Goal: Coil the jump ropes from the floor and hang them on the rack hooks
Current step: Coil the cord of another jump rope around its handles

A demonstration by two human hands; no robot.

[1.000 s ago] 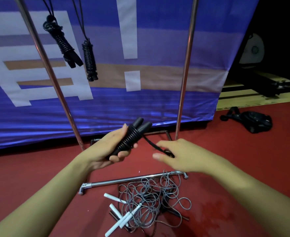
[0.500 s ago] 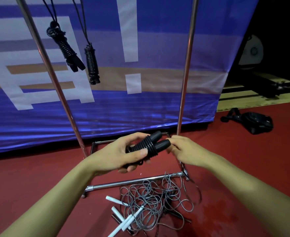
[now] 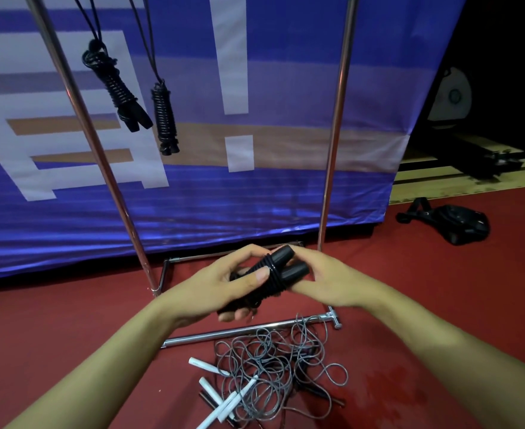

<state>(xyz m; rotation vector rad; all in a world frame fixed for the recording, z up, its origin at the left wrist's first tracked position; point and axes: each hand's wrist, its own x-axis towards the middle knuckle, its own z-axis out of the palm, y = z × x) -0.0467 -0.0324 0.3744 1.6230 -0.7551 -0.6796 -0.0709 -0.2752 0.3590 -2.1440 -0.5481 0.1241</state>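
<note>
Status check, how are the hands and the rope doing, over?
Both hands grip black rope, nearly coiled. Two ropes hung. Grey tangle on floor.

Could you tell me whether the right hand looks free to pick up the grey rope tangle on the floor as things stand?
Probably not yet. The right hand is busy at the black rope bundle that the left hand grips. The grey rope tangle lies uncovered just below, so nothing else blocks it.

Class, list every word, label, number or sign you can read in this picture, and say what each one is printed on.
"!" : large white exclamation mark on the blue banner behind the rack.
Large white character at the banner's left: cut off by the frame, not readable.
Black jump rope handles, white handles, black bag: no readable text.
</note>
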